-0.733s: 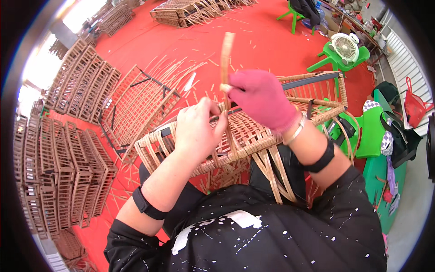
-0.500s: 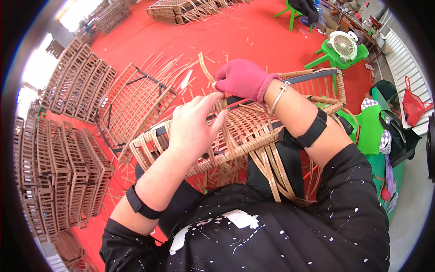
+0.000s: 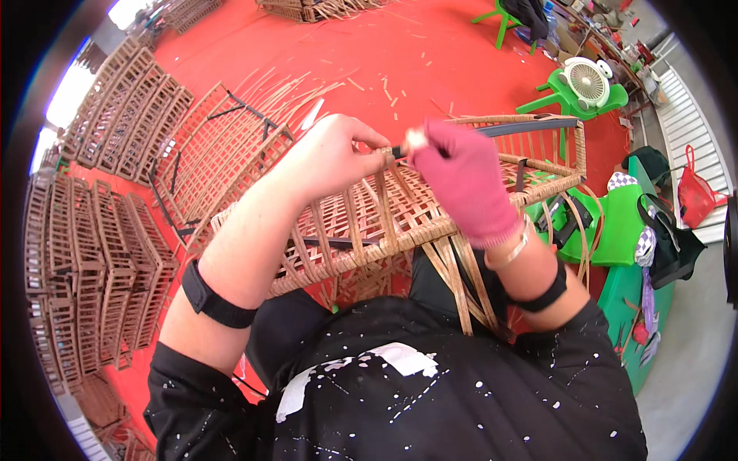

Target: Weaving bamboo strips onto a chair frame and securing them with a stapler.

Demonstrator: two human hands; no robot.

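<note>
A half-woven wicker basket (image 3: 415, 238) of tan strips on a dark frame rests across my lap. My bare left hand (image 3: 330, 157) reaches over it to the far rim, thumb and forefinger pinching a tan wicker strip (image 3: 384, 207) where it meets the dark bar. Just right of that pinch is my right hand (image 3: 469, 184), in a pink knitted glove, its fingers closed near the same bar. Its fingertips are blurred, and what they grip cannot be made out. Loose wicker strips (image 3: 461, 288) hang from the near rim over my legs.
Stacked wicker frames (image 3: 84, 269) stand along the left. Another woven panel (image 3: 223, 154) lies beyond the basket, among scattered strips on the red floor. To the right are a green stool (image 3: 565, 96) bearing a white fan (image 3: 586, 83), a green chair (image 3: 626, 223) and a red bag (image 3: 698, 196).
My right hand has come down and nearer me, turning palm inward; the upright strip end it held no longer shows. My left hand has moved up to the far rim and closed on a strip.
</note>
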